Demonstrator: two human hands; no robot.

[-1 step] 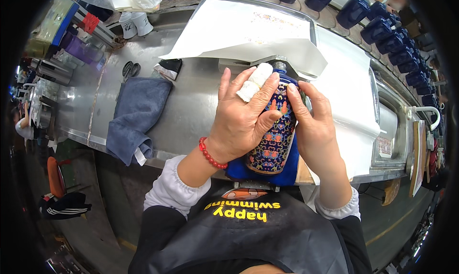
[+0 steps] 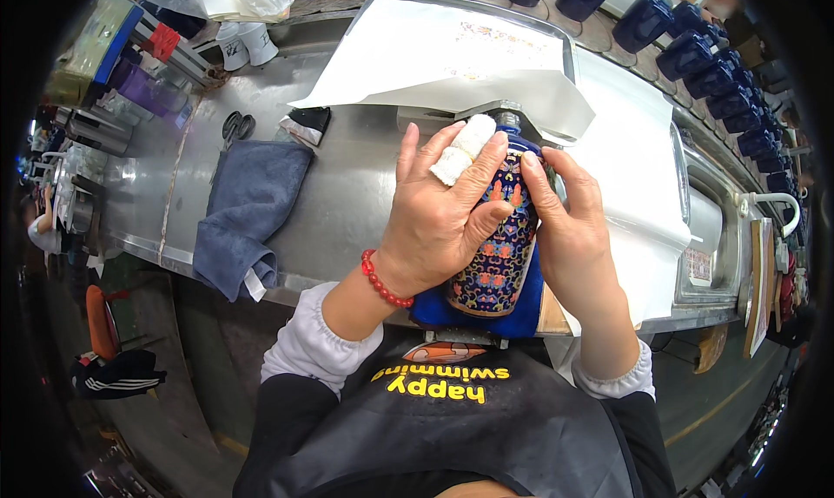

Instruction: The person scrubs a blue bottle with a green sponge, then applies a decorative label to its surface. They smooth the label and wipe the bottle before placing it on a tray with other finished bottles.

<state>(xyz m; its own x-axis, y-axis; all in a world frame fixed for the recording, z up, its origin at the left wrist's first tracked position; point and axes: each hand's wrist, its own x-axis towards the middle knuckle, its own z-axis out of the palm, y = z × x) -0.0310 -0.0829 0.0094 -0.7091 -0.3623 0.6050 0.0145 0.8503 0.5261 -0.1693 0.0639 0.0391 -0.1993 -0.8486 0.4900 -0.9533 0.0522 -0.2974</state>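
Observation:
A dark blue ceramic bottle [image 2: 497,277] with a colourful floral pattern lies tilted in front of me, its neck pointing away. My left hand [image 2: 430,220] rests along its left side, fingers stretched and spread. Its forefinger and thumb touch the patterned surface. A white cloth wrap [image 2: 473,138] covers one finger of that hand. On the right shoulder of the bottle, my right hand [image 2: 569,224] grips, thumb on the front and the other fingers bent round the side, partly hidden. Beneath the bottle's base is a blue cloth [image 2: 432,311].
Beyond my hands, white paper with small coloured prints [image 2: 508,42] covers a tray. Left on the metal bench [image 2: 343,211] lie a grey-blue towel [image 2: 252,194] and scissors [image 2: 236,126]. Several dark blue vessels [image 2: 643,22] line the far right. A sink basin [image 2: 708,229] is at right.

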